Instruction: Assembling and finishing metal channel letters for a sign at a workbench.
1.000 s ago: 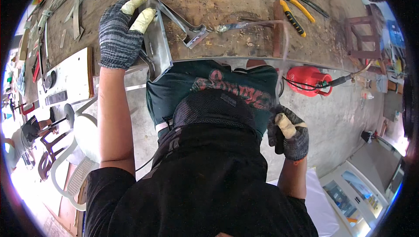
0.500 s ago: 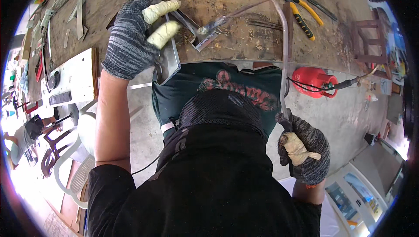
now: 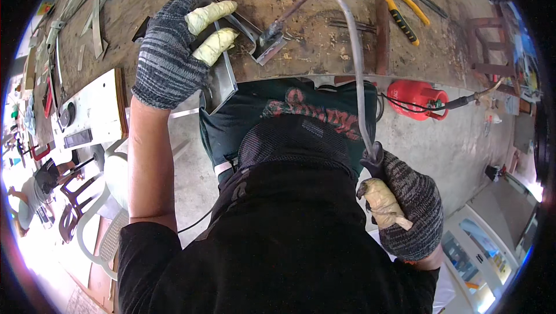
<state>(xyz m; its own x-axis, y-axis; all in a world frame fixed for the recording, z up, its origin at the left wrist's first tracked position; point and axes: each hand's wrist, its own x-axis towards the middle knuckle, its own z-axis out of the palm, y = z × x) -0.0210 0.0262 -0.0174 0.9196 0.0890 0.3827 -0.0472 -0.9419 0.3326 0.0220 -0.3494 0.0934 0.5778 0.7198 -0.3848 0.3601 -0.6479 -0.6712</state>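
My left hand (image 3: 171,53), in a grey knitted glove with two fingers wrapped in pale tape, grips a bent sheet-metal piece (image 3: 222,79) at the bench's near edge. The metal's edge runs between the taped fingers. My right hand (image 3: 408,210), gloved and with tape on it, is closed around the dark handle of what looks like a soldering iron (image 3: 358,53). From the handle, its long rod rises and bends over to the left. Its blunt, dark tip sits on or just over the metal's right end; exact contact is unclear.
Yellow-and-black pliers (image 3: 402,19) and thin rods (image 3: 353,25) lie on the wooden bench (image 3: 313,59). Metal strips (image 3: 98,13) lie far left, by a white board (image 3: 95,111). A red gas cylinder (image 3: 414,98) with a black hose stands right. Another person (image 3: 35,189) works far left.
The iron's bent rod has swung left, and its tip has slid slightly left along the metal. My right hand has turned a little. My left hand keeps its grip.
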